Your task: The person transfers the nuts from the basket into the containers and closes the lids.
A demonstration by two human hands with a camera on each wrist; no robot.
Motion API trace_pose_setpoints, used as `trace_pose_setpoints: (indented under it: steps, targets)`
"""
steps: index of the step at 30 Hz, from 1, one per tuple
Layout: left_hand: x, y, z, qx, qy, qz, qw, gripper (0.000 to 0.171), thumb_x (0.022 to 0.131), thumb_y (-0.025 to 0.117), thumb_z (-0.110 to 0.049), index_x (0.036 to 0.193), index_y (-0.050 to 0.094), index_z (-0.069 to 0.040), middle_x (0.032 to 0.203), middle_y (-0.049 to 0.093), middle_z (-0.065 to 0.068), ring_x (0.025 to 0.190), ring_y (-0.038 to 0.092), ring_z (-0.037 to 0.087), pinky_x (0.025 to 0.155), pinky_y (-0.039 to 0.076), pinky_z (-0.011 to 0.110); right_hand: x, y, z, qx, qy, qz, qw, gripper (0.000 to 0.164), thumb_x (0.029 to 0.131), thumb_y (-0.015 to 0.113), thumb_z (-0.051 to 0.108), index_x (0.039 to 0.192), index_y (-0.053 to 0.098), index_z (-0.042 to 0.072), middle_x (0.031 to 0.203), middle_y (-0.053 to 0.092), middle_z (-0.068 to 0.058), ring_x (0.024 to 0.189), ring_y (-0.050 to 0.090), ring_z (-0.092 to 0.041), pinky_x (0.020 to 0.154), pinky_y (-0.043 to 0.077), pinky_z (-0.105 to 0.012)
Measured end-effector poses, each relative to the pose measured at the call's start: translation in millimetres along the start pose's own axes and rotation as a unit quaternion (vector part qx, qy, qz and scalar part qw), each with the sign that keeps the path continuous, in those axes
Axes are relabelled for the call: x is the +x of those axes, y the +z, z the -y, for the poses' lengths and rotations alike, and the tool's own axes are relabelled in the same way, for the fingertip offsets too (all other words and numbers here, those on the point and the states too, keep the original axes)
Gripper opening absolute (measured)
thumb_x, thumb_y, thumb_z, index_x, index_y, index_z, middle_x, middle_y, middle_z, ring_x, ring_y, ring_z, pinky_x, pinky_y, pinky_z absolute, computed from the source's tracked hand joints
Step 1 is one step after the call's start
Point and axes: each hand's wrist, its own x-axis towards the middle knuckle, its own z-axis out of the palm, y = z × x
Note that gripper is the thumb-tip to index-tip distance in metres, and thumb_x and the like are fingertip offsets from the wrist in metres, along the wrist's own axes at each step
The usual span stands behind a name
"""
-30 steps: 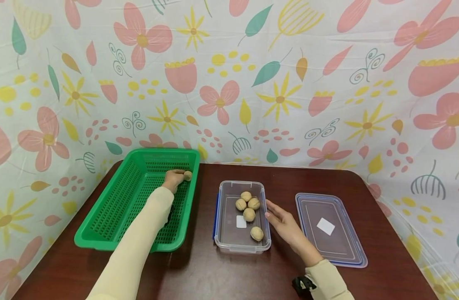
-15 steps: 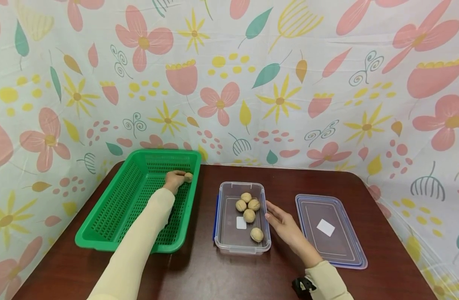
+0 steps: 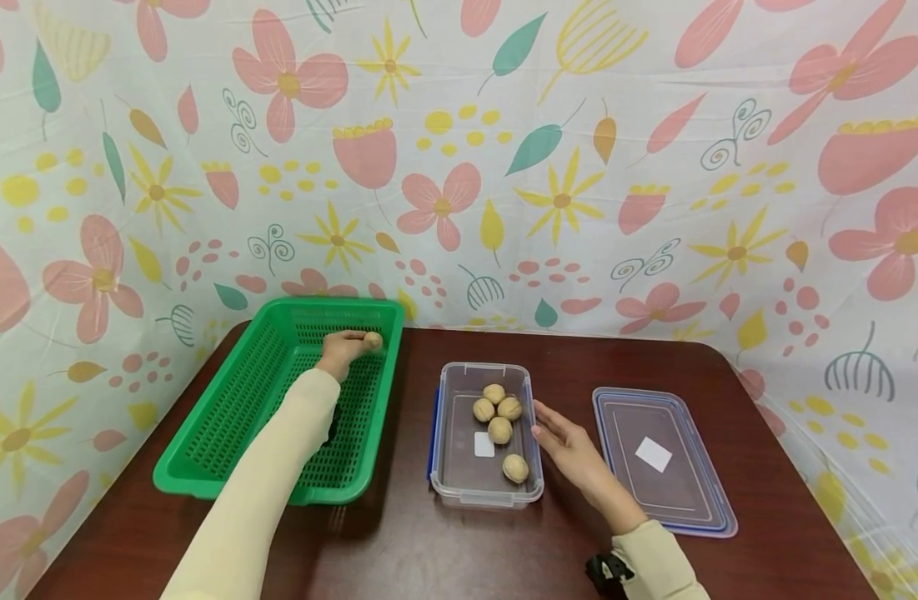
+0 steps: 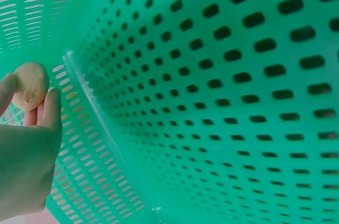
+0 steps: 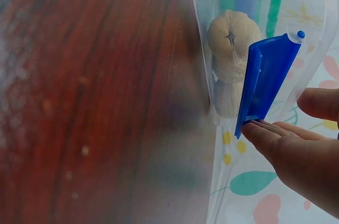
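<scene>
Inside the green plastic basket (image 3: 384,400), my left hand (image 3: 340,350) pinches a walnut (image 3: 373,340) near the far right corner. The left wrist view shows this walnut (image 4: 32,86) between thumb and fingertips, above the slotted basket floor. My right hand (image 3: 574,454) rests at the right side of a clear plastic container (image 3: 459,492). In the right wrist view, its fingertips (image 5: 253,130) touch the blue side latch (image 5: 270,75), with the thumb apart near the rim. Several walnuts (image 3: 499,430) lie in the container, four-part cluster toward the back and one nearer the front.
A clear lid (image 3: 664,492) with a blue seal and a white label lies on the dark wooden table (image 3: 398,542), right of the right hand. A flower-patterned cloth (image 3: 459,108) hangs behind the table. The basket stands at the table's left.
My left hand, with the walnut pinched in it, has lifted and shifted slightly back and left within the basket. My right hand stays at the container's side.
</scene>
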Motion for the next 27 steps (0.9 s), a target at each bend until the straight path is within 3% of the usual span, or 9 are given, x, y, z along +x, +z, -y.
trace_pose_setpoints:
  steps: [1, 4, 12, 21, 27]
  targets:
    - [-14.0, 4.2, -2.0, 0.000, -0.017, -0.001, 0.9998, 0.045, 0.094, 0.064, -0.022, 0.134, 0.055, -0.004, 0.144, 0.042, 0.014, 0.134, 0.037, 0.033, 0.113, 0.030, 0.050, 0.1, 0.0, -0.2, 0.001, -0.001, 0.001, 1.000, 0.050, 0.100, 0.052, 0.012, 0.146, 0.036, -0.002, 0.146, 0.040, -0.023, 0.134, 0.039, -0.032, 0.108, 0.036, -0.043]
    - [-26.2, 4.2, -7.3, -0.018, -0.008, -0.004, 0.9998, 0.046, 0.095, 0.063, -0.023, 0.136, 0.053, -0.004, 0.146, 0.041, 0.015, 0.134, 0.039, 0.033, 0.114, 0.027, 0.050, 0.6, -0.1, -0.9, 0.002, -0.001, 0.002, 1.000, 0.050, 0.100, 0.052, 0.011, 0.146, 0.036, -0.002, 0.146, 0.039, -0.024, 0.134, 0.039, -0.032, 0.108, 0.036, -0.043]
    - [-38.1, 2.9, -23.4, -0.086, -0.020, -0.007, 0.9961, 0.047, 0.093, 0.065, -0.018, 0.137, 0.053, -0.004, 0.149, 0.037, 0.011, 0.134, 0.042, 0.029, 0.115, 0.029, 0.042, 0.7, -0.8, -0.7, -0.002, 0.000, 0.006, 1.000, 0.051, 0.101, 0.052, 0.013, 0.147, 0.036, -0.001, 0.147, 0.039, -0.022, 0.135, 0.039, -0.033, 0.109, 0.035, -0.043]
    - [-51.3, 6.4, -39.7, -0.154, -0.021, 0.027, 0.9874, 0.050, 0.096, 0.061, -0.012, 0.143, 0.046, -0.006, 0.151, 0.036, 0.008, 0.134, 0.042, 0.022, 0.106, 0.041, 0.028, 0.0, -1.0, 1.5, -0.004, 0.000, 0.009, 1.000, 0.051, 0.102, 0.051, 0.014, 0.148, 0.035, 0.000, 0.147, 0.038, -0.023, 0.135, 0.038, -0.033, 0.109, 0.035, -0.044]
    - [-67.6, 9.5, -49.9, -0.182, -0.004, 0.066, 0.9811, 0.053, 0.097, 0.059, -0.010, 0.146, 0.041, -0.006, 0.151, 0.035, 0.008, 0.135, 0.041, 0.021, 0.106, 0.040, 0.025, 0.0, -1.3, 1.7, -0.007, 0.002, 0.007, 1.000, 0.050, 0.101, 0.051, 0.013, 0.147, 0.035, 0.000, 0.147, 0.039, -0.023, 0.135, 0.039, -0.033, 0.109, 0.035, -0.044]
